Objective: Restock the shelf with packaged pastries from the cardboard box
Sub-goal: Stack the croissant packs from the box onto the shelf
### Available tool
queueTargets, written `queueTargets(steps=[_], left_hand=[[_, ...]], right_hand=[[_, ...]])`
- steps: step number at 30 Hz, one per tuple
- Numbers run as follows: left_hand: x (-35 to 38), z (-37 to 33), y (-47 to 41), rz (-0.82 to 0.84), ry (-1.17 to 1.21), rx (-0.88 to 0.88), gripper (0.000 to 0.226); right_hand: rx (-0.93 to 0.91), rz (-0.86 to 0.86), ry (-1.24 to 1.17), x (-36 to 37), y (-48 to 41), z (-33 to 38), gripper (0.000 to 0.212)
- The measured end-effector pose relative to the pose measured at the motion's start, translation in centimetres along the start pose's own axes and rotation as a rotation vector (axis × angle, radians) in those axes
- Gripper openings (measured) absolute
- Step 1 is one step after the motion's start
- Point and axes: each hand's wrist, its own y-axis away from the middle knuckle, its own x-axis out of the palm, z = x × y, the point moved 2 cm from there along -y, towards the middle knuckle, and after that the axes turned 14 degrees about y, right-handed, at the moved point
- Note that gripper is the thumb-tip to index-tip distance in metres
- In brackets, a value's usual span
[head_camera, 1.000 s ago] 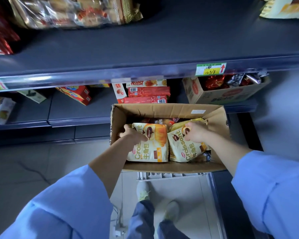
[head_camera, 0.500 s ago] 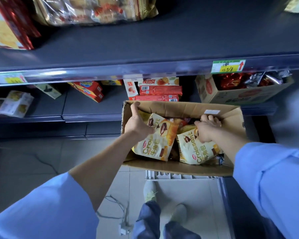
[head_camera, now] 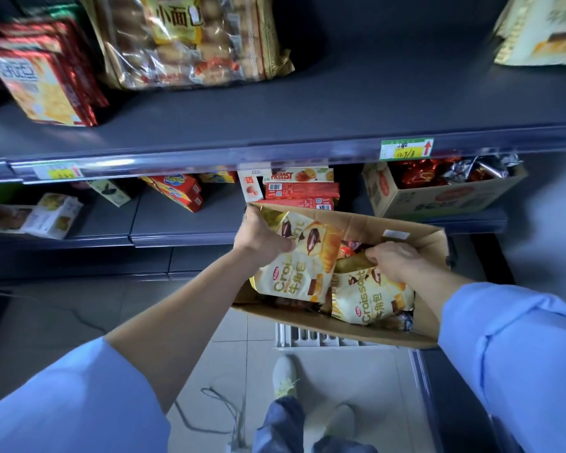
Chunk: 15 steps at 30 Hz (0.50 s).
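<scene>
Cardboard box (head_camera: 366,331), open-topped, sits at 4 o'clock of centre, tilted, before the lower shelf. Left hand (head_camera: 263,238) grips the top edge of a cream-and-gold croissant bag (head_camera: 299,266), lettered "Crois…" with Chinese characters 牛角包 and a small red oval brand mark too small to read; the bag is raised above the box's left side. Right hand (head_camera: 394,259) is clenched on the top of a second croissant bag (head_camera: 370,299), printed "Croissant" with the same characters, lying low in the box at 4 o'clock. Upper shelf (head_camera: 356,103), dark grey, spans 12 o'clock, mostly bare at its middle; its front rail carries a green-yellow price tag (head_camera: 406,149) with handwritten figures and a red arrow, at 2 o'clock. Clear bread-roll bag (head_camera: 190,37), marked 小面包, stands at 11 o'clock; red-edged cracker boxes (head_camera: 43,80) at 10 o'clock, blurred. Red "Fruiast" boxes (head_camera: 299,188) are stacked just behind the box's far rim. Second carton (head_camera: 438,197) holding red and silver foil wrappers sits at 2 o'clock.
</scene>
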Motion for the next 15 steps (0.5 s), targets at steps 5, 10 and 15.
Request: queueTargets(steps=[5, 10, 15], left_hand=[[-0.8, -3.9, 2.4, 0.010, -0.029, 0.060, 0.090], [-2.7, -8.7, 4.9, 0.002, -0.035, 0.157, 0.079], [-3.3, -13.8, 6.9, 0.030, 0.002, 0.276, 0.069]], right_hand=[[0.036, -0.092, -0.009, -3.4, 3.8, -1.7, 0.037], [0.072, -0.130, -0.086, -8.0, 8.8, -5.1, 0.020], [0.215, -0.247, -0.164, -13.0, 13.7, -10.1, 0.031]])
